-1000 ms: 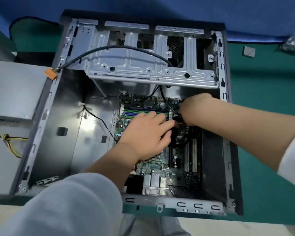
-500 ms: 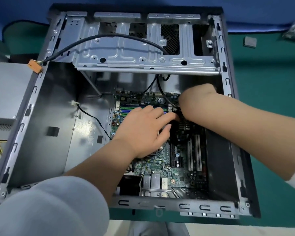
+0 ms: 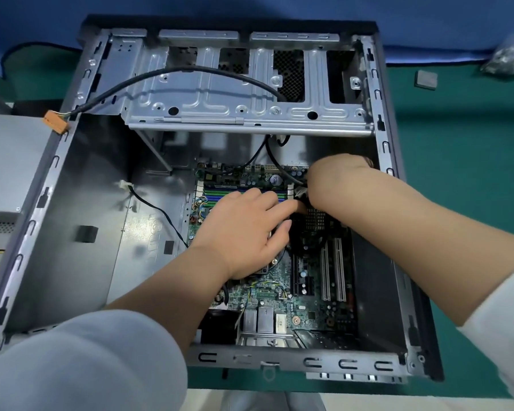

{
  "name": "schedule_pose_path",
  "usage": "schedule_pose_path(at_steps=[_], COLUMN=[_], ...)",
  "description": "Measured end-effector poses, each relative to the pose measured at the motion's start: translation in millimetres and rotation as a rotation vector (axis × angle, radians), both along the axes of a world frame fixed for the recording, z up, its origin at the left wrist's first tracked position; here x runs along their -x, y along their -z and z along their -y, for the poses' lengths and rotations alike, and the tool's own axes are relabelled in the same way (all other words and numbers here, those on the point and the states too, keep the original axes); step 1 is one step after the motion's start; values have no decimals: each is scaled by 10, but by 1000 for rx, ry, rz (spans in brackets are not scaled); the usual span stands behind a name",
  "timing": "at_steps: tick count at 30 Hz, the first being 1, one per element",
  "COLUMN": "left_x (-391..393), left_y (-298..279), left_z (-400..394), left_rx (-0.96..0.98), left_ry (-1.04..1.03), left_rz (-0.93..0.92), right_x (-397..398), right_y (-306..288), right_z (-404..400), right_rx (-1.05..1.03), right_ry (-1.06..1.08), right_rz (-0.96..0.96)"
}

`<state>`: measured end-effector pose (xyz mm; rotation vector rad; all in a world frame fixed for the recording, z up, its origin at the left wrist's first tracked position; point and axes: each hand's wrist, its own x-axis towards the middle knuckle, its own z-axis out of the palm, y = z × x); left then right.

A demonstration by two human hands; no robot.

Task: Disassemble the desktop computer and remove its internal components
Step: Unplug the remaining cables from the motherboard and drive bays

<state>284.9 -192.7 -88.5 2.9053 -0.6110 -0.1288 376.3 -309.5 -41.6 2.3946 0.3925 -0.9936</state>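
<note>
Green circuit board is seen at the floor of the open computer case (image 3: 380, 120), which lies on its side on a teal mat (image 3: 463, 179). The motherboard (image 3: 309, 307) is still seated, with white expansion slots (image 3: 333, 268) along its right half and memory slots partly hidden under the left hand (image 3: 244, 232). That hand is laid flat over the cooler area, its fingers straight and close together, pressing down. The right hand (image 3: 336, 185) is curled at a white connector (image 3: 301, 191) where a black cable (image 3: 275, 161) meets the board; whether the plug is pinched cannot be told, since the fingertips are hidden. Over the last second little has altered between the hands: both have been kept in the same places, only the view has shifted, so the connector is judged not yet freed. Outward, a bare drive cage (image 3: 244, 93) spans the top, a loose cable ending in an orange plug (image 3: 55, 124) is draped over the left wall, and a grey power supply (image 3: 9, 161) rests outside.
</note>
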Motion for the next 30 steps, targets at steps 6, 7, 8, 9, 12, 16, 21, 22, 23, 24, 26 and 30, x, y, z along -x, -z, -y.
schedule_pose_path(at_steps=[6, 7, 8, 9, 12, 16, 21, 22, 23, 24, 26, 30], left_x=[-1, 0, -1, -1, -9, -7, -14, -12, -13, -13, -25, -98], left_y=[-9, -7, -5, -4, -15, -49, -50, -47, -48, -56, -76, -142], left_z=[4, 2, 3, 6, 11, 17, 30, 31, 32, 30, 12, 59], left_rx=[-11, -9, -9, -8, -8, 6, -14, -15, -6, 16, 70, 173], left_ry=[2, 2, 2, 1, 3, 6, 4, 5, 7, 7, 14, 33], left_rz=[-4, -1, 1, 1, -8, -26, 1, 2, -8, -23, -36, 67], right_x=[17, 21, 25, 27, 23, 25, 312, 378, 429, 461, 501, 532], right_y=[23, 33, 41, 40, 21, -113, -292, -298, -300, -289, -284, -294], right_z=[10, 12, 13, 14, 19, 73, 244, 293, 349, 401, 485, 509], right_rx=[61, 79, 91, 91, 42, -57, -535, -628, -680, -748, -922, -1089], right_ry=[-82, -112, -132, -142, -123, -127, -247, -284, -296, -272, -96, 195], right_rz=[-38, -34, -28, -27, -39, -51, 325, 387, 442, 515, 669, 800])
